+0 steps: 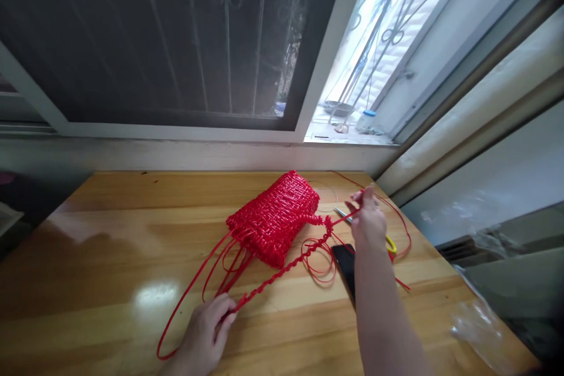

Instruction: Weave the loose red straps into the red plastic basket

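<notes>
A red woven bag [275,217] lies tilted on the wooden table, with loose strands trailing from its lower left end. From its right side runs a twisted red braided strap [286,266]. My left hand [207,329] is closed around the strap's near end, at the front of the table. Farther back on the right, my right hand [369,217] pinches a red cord [348,217] that stretches taut from a knot on the strap. Beside the bag lies a loose coil of red cord [319,261].
A dark phone [344,264] lies partly under my right forearm. Scissors with a yellow handle [390,244] are partly hidden behind that arm. Clear plastic wrap [478,329] lies near the table's right edge. A window with a sill [352,136] stands behind the table [110,235].
</notes>
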`<state>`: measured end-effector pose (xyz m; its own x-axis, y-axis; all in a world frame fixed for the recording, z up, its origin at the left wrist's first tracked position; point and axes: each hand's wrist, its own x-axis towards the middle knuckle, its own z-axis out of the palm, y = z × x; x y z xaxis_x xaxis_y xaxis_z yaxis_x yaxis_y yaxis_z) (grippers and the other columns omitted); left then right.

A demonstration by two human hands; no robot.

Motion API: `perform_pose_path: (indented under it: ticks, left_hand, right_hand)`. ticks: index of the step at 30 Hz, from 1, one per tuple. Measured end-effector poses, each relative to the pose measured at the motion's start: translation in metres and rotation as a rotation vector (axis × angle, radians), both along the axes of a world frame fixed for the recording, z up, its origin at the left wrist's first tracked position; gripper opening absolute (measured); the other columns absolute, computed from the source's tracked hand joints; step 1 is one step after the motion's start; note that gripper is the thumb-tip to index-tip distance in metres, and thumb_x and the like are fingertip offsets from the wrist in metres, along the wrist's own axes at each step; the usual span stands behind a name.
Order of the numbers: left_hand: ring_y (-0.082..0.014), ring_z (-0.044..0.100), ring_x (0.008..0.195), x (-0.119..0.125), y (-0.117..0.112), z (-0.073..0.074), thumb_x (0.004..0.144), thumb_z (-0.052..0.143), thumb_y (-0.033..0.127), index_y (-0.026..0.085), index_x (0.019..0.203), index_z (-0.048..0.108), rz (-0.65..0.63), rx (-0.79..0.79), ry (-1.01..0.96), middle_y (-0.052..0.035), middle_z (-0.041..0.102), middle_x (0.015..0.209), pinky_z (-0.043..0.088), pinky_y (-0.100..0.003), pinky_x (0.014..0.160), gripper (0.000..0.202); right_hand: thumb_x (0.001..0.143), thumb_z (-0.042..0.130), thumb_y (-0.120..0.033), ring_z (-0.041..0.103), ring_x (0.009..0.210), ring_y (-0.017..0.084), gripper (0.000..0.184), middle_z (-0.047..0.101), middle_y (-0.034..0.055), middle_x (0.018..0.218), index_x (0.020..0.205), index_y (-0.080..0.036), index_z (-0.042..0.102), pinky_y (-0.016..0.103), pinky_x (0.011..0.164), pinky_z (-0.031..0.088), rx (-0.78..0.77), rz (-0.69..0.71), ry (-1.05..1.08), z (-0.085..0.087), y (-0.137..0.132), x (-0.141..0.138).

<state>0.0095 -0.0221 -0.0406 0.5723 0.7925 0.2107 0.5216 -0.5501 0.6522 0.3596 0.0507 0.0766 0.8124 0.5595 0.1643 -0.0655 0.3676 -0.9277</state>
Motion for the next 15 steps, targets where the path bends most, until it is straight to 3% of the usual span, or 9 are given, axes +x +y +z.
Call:
perform_pose_path:
  ticks: [3,6,8,11,13,15]
  left_hand:
    - [-0.0171,0.06,0.069,-0.002,0.001,-0.002,0.083,0.041,0.019,0.02,0.083,0.053,-0.004,0.014,-0.005,-0.0041,0.062,0.075,0.046,-0.026,0.062,0.013]
    - [-0.0161,0.059,0.065,-0.002,0.003,0.001,0.084,0.039,0.019,0.02,0.08,0.053,-0.023,-0.002,-0.012,-0.0032,0.061,0.071,0.046,-0.025,0.059,0.014]
    - [-0.0156,0.059,0.062,-0.003,0.005,0.002,0.084,0.039,0.018,0.02,0.079,0.053,-0.017,-0.013,-0.026,-0.0029,0.06,0.069,0.046,-0.025,0.057,0.015]
    - [-0.016,0.061,0.066,-0.008,0.006,-0.003,0.083,0.043,0.019,0.021,0.084,0.054,0.031,0.025,-0.06,-0.0036,0.064,0.074,0.049,-0.024,0.059,0.012]
    - [-0.0179,0.064,0.074,-0.012,0.005,-0.008,0.081,0.047,0.021,0.022,0.088,0.056,0.074,0.105,-0.075,-0.0043,0.067,0.08,0.051,-0.026,0.066,0.011]
    - [-0.0188,0.065,0.078,-0.013,0.003,-0.011,0.08,0.049,0.021,0.024,0.087,0.057,0.073,0.138,-0.065,-0.0034,0.068,0.08,0.051,-0.025,0.068,0.011]
  right_hand:
    - [0.071,0.058,-0.053,0.047,0.052,0.006,0.04,0.044,-0.0055,0.059,0.056,-0.019,0.043,0.018,0.05,0.043,0.129,-0.008,0.0,0.028,0.005,0.03]
    - [0.08,0.045,-0.053,0.028,0.035,0.004,0.045,0.033,-0.0075,0.049,0.051,-0.02,0.035,0.017,0.033,0.025,0.141,0.093,0.028,0.059,0.016,0.057]
    - [0.082,0.042,-0.051,0.017,0.032,0.004,0.046,0.03,-0.0082,0.044,0.049,-0.02,0.034,0.019,0.031,0.014,0.083,0.139,0.041,0.072,0.025,0.069]
    - [0.076,0.053,-0.048,0.021,0.032,0.004,0.038,0.04,-0.006,0.044,0.052,-0.019,0.046,0.02,0.032,0.015,-0.203,0.292,-0.107,0.069,0.032,0.069]
    - [0.064,0.067,-0.041,0.037,0.038,0.007,0.026,0.051,-0.002,0.05,0.058,-0.018,0.057,0.021,0.036,0.026,-0.473,0.411,-0.351,0.058,0.028,0.058]
    - [0.054,0.075,-0.034,0.052,0.055,0.014,0.022,0.06,0.0026,0.063,0.066,-0.019,0.064,0.025,0.047,0.038,-0.594,0.411,-0.639,0.046,0.018,0.037]
